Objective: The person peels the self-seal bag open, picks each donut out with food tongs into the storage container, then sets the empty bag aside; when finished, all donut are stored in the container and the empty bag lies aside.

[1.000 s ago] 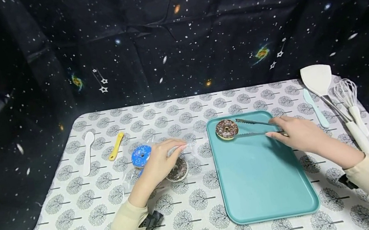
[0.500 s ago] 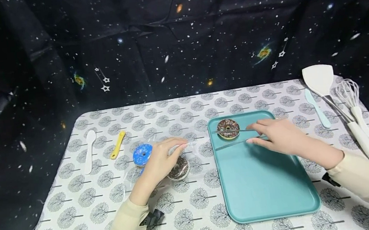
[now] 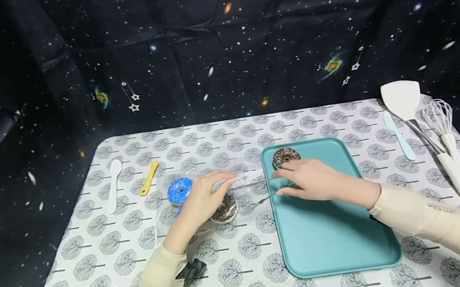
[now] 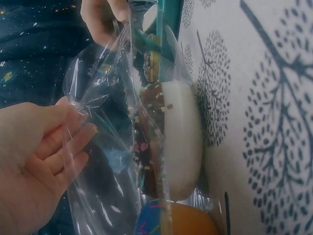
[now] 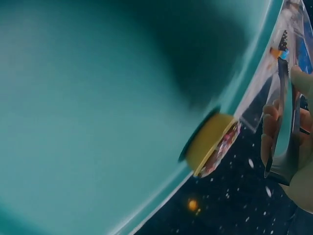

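Observation:
My left hand (image 3: 200, 199) pinches the edge of a clear plastic bag (image 4: 102, 191), lifting its mouth. Inside the bag lie a blue sprinkled donut (image 3: 174, 193) and a chocolate donut (image 3: 228, 211), partly hidden by the hand; another bit of blue shows beneath. The left wrist view shows the chocolate donut's white side (image 4: 182, 139) up close. My right hand (image 3: 317, 180) holds metal tongs (image 5: 284, 166), their arms spread with nothing between, tips near the bag's mouth. Whether a tip is inside cannot be told. Another chocolate donut (image 3: 284, 153) lies on the teal tray (image 3: 335, 245), partly behind my right hand.
A white spoon (image 3: 114, 187) and a yellow spoon-like tool (image 3: 149, 179) lie at the left. At the right are a pale blue spreader (image 3: 400, 138), a white spatula (image 3: 401, 99) and a whisk (image 3: 446, 130). Patterned cloth (image 3: 245, 274) covers the table.
My right hand has carried the tongs left, from beside the tray donut, past it, to the bag's mouth. The tray donut has stayed put. My left hand still holds the bag.

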{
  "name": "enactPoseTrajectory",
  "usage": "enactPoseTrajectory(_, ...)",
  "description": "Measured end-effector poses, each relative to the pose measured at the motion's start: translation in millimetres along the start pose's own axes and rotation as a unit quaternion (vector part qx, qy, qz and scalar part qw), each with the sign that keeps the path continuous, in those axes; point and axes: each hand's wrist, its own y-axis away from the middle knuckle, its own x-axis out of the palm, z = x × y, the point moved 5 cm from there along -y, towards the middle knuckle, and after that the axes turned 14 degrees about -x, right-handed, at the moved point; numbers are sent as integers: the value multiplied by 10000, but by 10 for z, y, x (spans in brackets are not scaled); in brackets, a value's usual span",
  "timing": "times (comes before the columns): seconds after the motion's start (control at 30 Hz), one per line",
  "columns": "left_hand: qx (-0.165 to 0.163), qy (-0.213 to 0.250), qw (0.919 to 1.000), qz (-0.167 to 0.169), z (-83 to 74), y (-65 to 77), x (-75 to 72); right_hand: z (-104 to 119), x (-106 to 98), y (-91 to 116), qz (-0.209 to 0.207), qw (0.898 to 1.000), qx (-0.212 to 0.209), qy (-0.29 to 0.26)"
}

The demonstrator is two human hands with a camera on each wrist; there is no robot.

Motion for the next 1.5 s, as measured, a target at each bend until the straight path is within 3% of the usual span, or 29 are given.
enactPoseTrajectory(0.37, 120, -15, 9999, -43, -7, -9, 13, 49, 126, -250, 188, 9997, -50, -123)
enactPoseTrajectory(0.9, 125, -61, 9999, 12, -14, -8, 23, 133, 136, -316, 122, 9976, -141, -672)
enactPoseTrajectory(1.2, 110, -45, 9999, 57, -16, -5, 23, 154, 52, -262, -309, 9989, -323, -153)
enactPoseTrajectory(1.5, 88, 23, 9999, 71, 1, 1, 12, 82, -88, 18, -264, 9994, 126, -193)
